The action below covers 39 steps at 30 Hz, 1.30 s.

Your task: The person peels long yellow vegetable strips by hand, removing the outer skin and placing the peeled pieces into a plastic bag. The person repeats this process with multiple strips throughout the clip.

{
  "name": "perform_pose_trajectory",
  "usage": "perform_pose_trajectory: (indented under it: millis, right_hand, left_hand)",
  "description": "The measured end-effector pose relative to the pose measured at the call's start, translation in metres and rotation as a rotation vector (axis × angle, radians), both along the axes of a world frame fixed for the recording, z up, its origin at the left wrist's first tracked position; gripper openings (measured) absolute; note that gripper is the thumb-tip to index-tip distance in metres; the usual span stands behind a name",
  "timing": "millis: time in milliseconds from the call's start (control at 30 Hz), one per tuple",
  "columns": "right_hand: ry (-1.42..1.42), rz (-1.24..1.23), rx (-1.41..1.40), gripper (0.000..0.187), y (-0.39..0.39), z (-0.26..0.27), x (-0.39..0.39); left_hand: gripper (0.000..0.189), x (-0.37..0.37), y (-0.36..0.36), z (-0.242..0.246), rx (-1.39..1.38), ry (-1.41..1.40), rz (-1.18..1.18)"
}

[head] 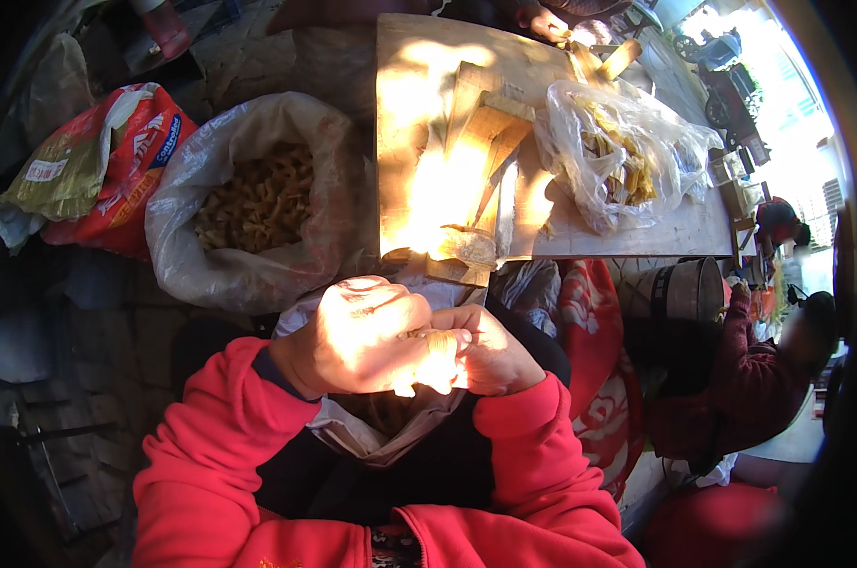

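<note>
My left hand (361, 337) and my right hand (499, 351) meet over my lap in strong sunlight. Between their fingers they pinch a small yellowish folded strip (440, 342), its pale ends hanging below. Glare washes out its detail, and the fingers cover part of it. Under my wrists, an open whitish bag (382, 454) rests in my lap with brownish pieces inside. Just beyond my hands, a wooden stand (503, 113) of joined blocks reaches over the near edge of the table (634, 245).
To the left stands a clear plastic sack (176, 220) of small brown twisted pieces, beside a red printed bag (137, 156). A plastic bag (570, 163) of yellow strips lies on the table. Another person's hand (546, 25) works at the far edge. A person (748, 383) sits at right.
</note>
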State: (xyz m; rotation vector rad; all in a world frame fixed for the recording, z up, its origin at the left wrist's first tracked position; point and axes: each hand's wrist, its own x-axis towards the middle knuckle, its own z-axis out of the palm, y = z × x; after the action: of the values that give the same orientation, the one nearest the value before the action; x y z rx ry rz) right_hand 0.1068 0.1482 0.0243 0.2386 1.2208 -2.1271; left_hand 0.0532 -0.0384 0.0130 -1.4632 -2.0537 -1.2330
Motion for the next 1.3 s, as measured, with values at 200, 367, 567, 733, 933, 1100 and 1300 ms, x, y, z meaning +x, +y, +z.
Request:
perform_pose_trajectory:
  millis: [200, 367, 567, 733, 933, 1100, 1300]
  right_hand:
    - [0.211, -0.353, -0.105, 0.011, -0.015, -0.006, 0.009]
    - [0.806, -0.62, 0.392, 0.006, -0.021, -0.009, 0.01]
    - [0.919, -0.449, 0.702, 0.012, -0.01, -0.014, 0.008]
    - [0.789, -0.384, 0.631, 0.037, -0.022, -0.02, 0.012]
    - [0.977, -0.397, 0.7, 0.029, -0.023, -0.031, 0.011]
    - [0.791, -0.48, 0.584, 0.022, -0.028, -0.037, 0.013]
    - [0.422, -0.591, 0.226, 0.02, -0.027, -0.026, 0.017]
  left_hand:
    - [0.047, 0.002, -0.003, 0.007, 0.003, -0.046, 0.047]
    - [0.027, 0.005, 0.005, 0.003, 0.199, -0.155, 0.115]
    - [0.026, -0.004, 0.001, -0.004, 0.057, -0.665, -0.105]
    - [0.016, 0.004, 0.0, 0.003, -0.083, -0.356, 0.068]
    - [0.014, 0.0, 0.001, -0.003, 0.001, -0.079, 0.105]
    - [0.013, -0.005, 0.003, -0.013, 0.063, -0.037, 0.038]
    - [0.011, -0.002, 0.007, -0.007, 0.087, -0.014, -0.022]
